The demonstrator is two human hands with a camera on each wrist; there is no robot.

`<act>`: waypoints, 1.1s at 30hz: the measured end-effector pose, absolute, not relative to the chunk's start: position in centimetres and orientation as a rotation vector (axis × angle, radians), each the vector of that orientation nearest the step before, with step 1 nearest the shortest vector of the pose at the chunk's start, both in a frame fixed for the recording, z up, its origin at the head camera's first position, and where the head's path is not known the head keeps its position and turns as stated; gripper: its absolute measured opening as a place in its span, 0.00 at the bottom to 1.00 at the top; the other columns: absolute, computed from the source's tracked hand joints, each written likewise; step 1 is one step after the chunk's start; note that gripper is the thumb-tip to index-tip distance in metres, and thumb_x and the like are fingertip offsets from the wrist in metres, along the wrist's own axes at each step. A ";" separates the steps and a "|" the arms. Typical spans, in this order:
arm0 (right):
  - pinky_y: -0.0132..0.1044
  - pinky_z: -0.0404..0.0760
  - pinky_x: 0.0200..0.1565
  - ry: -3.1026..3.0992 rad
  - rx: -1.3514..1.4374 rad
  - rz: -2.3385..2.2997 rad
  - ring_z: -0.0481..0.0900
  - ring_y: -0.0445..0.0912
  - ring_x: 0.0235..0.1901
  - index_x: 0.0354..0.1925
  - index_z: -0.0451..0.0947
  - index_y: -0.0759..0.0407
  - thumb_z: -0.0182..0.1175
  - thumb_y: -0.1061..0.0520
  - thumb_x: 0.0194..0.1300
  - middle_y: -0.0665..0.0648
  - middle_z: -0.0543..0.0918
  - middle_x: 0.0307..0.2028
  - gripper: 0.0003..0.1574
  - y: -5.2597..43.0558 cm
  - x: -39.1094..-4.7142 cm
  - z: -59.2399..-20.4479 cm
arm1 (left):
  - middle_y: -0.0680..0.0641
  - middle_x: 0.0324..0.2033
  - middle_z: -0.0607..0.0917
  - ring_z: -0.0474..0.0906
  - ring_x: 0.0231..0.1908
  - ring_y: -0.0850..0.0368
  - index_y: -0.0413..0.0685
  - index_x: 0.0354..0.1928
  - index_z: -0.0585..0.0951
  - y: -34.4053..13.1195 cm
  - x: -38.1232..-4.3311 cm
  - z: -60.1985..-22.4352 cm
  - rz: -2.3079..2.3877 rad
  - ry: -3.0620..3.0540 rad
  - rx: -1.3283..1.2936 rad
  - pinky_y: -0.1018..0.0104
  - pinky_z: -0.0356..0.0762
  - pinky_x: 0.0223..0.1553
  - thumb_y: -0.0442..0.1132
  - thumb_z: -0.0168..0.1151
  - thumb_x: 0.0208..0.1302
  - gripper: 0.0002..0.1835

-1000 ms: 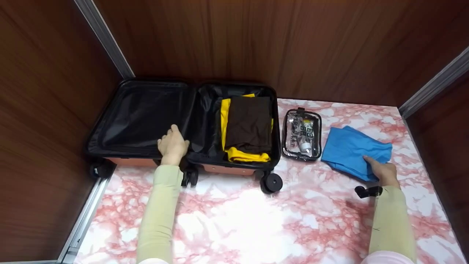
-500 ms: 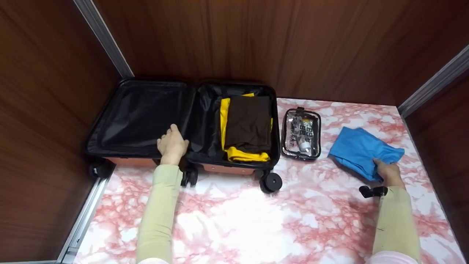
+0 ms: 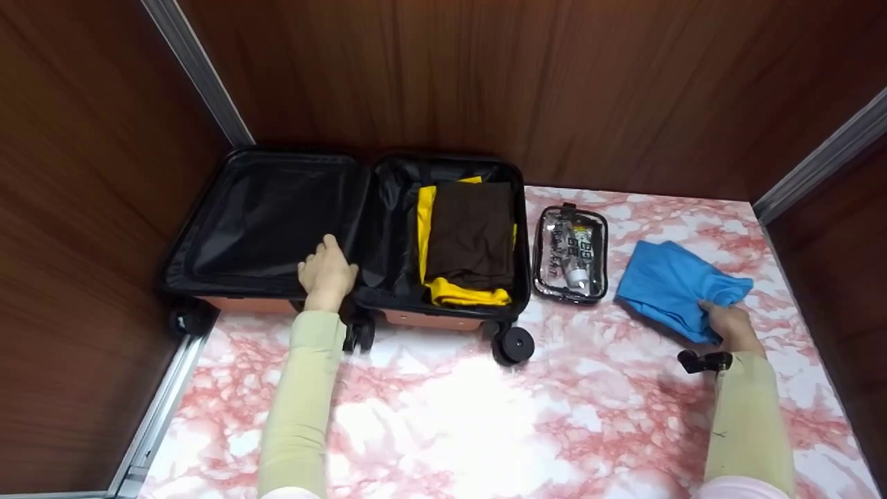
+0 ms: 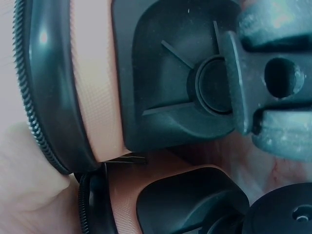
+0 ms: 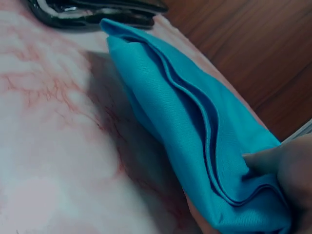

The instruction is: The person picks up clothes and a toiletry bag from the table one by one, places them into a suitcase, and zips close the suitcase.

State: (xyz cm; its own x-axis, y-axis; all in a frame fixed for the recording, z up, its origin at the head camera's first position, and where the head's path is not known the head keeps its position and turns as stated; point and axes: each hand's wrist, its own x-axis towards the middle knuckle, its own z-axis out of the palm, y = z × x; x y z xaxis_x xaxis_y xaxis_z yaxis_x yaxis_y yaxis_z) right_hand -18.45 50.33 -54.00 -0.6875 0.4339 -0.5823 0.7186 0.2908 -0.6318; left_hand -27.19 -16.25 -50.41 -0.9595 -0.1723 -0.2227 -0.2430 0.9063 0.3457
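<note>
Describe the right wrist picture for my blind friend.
A person's right grip holds a folded blue cloth over a pink-and-white marbled surface. Beyond are a clear, black-edged plastic pouch and a brown wood-grain wall.

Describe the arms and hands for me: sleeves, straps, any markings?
The left sleeve and right sleeve are pale yellow-green, with light pink fabric at their lower ends. The right sleeve has a small dark mark; a black device sits at that wrist. The left hand and right hand are gloveless.

The open suitcase [image 3: 263, 222] and clear pouch [image 3: 554, 284] are borne by the red-and-white marbled worktop [image 3: 589, 416]; contact with the blue cloth [image 3: 669, 284] cannot be confirmed.
</note>
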 end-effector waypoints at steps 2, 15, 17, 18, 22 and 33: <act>0.51 0.53 0.72 2.255 1.042 -1.367 0.44 0.62 0.74 0.76 0.30 0.76 0.41 0.40 0.77 0.75 0.36 0.77 0.54 50.2 -18.5 -54.0 | 0.33 0.71 0.66 0.66 0.65 0.31 0.38 0.77 0.52 -16.3 -27.1 -50.4 0.559 2.881 -0.313 0.42 0.55 0.69 0.46 0.60 0.74 0.40; 0.34 0.76 0.48 2.209 1.056 -1.701 0.69 0.51 0.57 0.80 0.38 0.63 0.47 0.43 0.78 0.69 0.60 0.68 0.48 49.3 -18.8 -53.1 | 0.33 0.70 0.68 0.67 0.64 0.32 0.38 0.76 0.54 -16.2 -27.1 -50.4 0.563 2.898 -0.319 0.41 0.57 0.67 0.46 0.61 0.74 0.40; 0.31 0.77 0.37 2.143 1.070 -1.794 0.73 0.45 0.44 0.79 0.43 0.62 0.51 0.44 0.77 0.63 0.68 0.55 0.46 49.2 -18.8 -52.8 | 0.33 0.70 0.67 0.67 0.64 0.32 0.38 0.77 0.53 -16.2 -27.1 -50.4 0.558 2.895 -0.320 0.41 0.56 0.68 0.46 0.61 0.74 0.40; 0.31 0.76 0.32 2.114 1.080 -1.831 0.73 0.42 0.36 0.77 0.47 0.60 0.53 0.45 0.77 0.58 0.69 0.48 0.44 49.2 -18.8 -52.7 | 0.33 0.70 0.67 0.66 0.65 0.32 0.38 0.77 0.53 -16.2 -27.1 -50.4 0.556 2.892 -0.320 0.41 0.56 0.68 0.46 0.61 0.74 0.40; 0.31 0.74 0.24 1.994 1.089 -1.934 0.72 0.39 0.27 0.77 0.51 0.47 0.59 0.44 0.74 0.50 0.67 0.39 0.43 49.0 -18.7 -52.0 | 0.33 0.71 0.66 0.66 0.65 0.31 0.37 0.77 0.52 -16.2 -27.1 -50.3 0.560 2.888 -0.316 0.41 0.55 0.68 0.46 0.61 0.74 0.41; 0.30 0.77 0.30 1.872 1.172 -2.166 0.70 0.39 0.37 0.70 0.61 0.44 0.63 0.45 0.72 0.49 0.66 0.45 0.34 48.0 -19.0 -50.9 | 0.33 0.71 0.66 0.65 0.66 0.31 0.38 0.78 0.52 -16.2 -27.1 -50.4 0.585 2.889 -0.330 0.41 0.53 0.69 0.46 0.61 0.74 0.41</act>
